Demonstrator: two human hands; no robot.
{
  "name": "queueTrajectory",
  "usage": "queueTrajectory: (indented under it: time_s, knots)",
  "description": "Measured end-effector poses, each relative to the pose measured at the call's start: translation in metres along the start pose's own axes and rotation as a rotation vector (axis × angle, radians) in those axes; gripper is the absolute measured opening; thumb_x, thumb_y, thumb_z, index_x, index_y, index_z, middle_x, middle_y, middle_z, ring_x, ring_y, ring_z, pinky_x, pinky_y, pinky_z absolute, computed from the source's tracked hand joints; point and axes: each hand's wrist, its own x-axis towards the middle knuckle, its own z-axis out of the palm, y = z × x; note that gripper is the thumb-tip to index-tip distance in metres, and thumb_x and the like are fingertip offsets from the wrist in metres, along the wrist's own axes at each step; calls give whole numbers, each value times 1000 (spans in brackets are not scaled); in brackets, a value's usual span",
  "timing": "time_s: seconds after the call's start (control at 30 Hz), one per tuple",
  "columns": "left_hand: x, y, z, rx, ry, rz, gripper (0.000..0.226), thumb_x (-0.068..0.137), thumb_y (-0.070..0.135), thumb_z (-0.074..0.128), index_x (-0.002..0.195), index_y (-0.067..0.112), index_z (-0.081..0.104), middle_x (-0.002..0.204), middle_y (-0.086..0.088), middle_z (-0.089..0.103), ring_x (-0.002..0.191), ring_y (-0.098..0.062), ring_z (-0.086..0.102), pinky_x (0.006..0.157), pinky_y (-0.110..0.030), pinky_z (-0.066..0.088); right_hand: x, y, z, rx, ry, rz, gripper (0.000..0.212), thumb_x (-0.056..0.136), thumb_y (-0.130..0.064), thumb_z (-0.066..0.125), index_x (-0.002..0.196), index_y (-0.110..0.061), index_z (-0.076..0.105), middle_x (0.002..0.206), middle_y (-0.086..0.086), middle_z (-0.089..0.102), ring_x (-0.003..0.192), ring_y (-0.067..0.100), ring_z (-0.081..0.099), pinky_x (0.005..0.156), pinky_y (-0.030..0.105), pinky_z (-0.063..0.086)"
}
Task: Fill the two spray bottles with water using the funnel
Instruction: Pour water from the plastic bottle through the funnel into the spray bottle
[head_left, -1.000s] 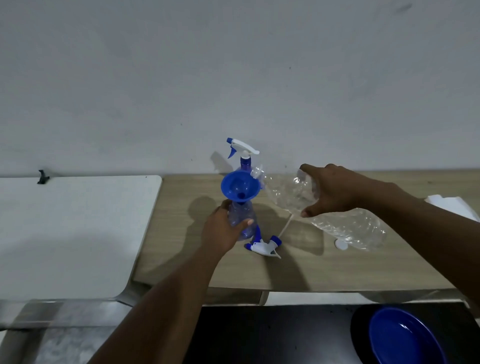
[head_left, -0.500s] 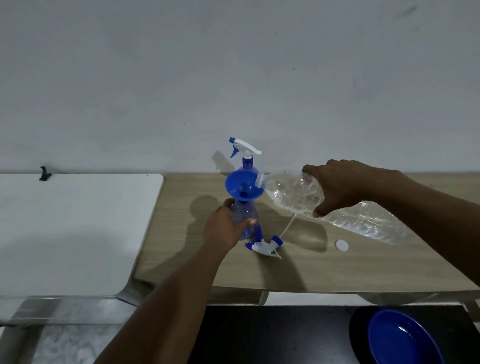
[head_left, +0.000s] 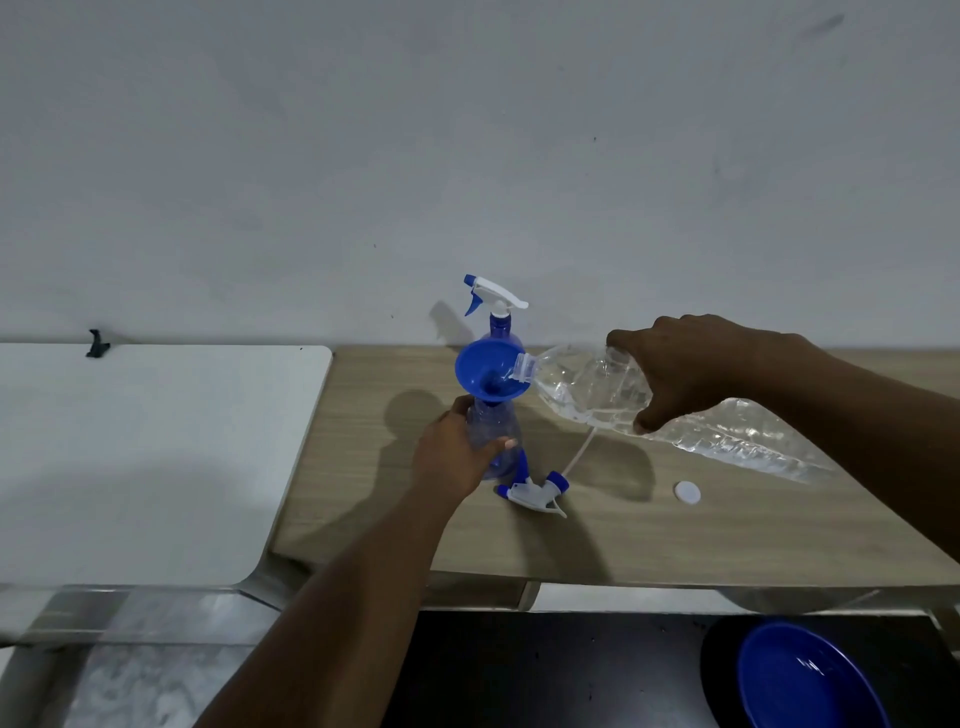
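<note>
Tipping a clear water bottle (head_left: 597, 389) over the blue funnel (head_left: 485, 371), near the middle of the wooden worktop (head_left: 675, 540). Clamped round that bottle's shoulder with the right hand (head_left: 691, 369), fingers over the top, thumb underneath. Lying close to level, long axis running right to left, mouth pointing left and slightly down at the funnel's right rim; touching or just above, hard to call. Base out towards the right edge, raised off the wood.

Sitting upright, the funnel, wide mouth up, spout down in the neck of the open spray bottle (head_left: 493, 431). Wrapped round that body with the left hand (head_left: 457, 452), fingers curled tight; upright, well in from the front edge.

Just behind, near the back edge and the wall (head_left: 467, 156), a second spray bottle (head_left: 498, 312), upright, trigger head on, nozzle pointing left. Just beside the held one, towards the front edge, a loose spray head (head_left: 535, 491) on its side, dip tube (head_left: 576, 457) running up and right under the water bottle. Further right, apart from everything, a small white cap (head_left: 687, 492) flat on the wood.

Bare wood all along the front edge and out to the front right corner; open room too between the bottles and the left edge. Butted up on the left, a white table (head_left: 156, 457), black clip (head_left: 97, 343) at its back edge. Below the front edge, a blue bowl (head_left: 800, 680).
</note>
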Motion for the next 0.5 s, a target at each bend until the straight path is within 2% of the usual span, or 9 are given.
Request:
queueTrajectory:
  time_s: [0.2,0.37,0.5]
  knots:
    - [0,1,0,-16,0,-4,66,74,44,81,129,25,51,103,5,68,93,-18,66,84,-39,55,0,0,-2,-10,-12,0,81,65,-64,78,127,-27,42,77,-12,43,92,23,55,74,36,48]
    - [-1,1,0,-42,2,2,66,72,47,81,127,27,50,103,5,68,92,-18,66,84,-43,56,-1,-1,-3,-13,-7,-8,79,64,-63,78,125,-27,43,75,-13,45,95,24,57,74,37,49]
    - [-1,3,0,-65,2,-13,61,74,43,82,125,24,53,99,6,67,92,-18,66,84,-40,56,-2,-1,-4,-24,-10,-10,80,64,-63,78,126,-27,43,75,-13,46,94,24,58,75,37,50]
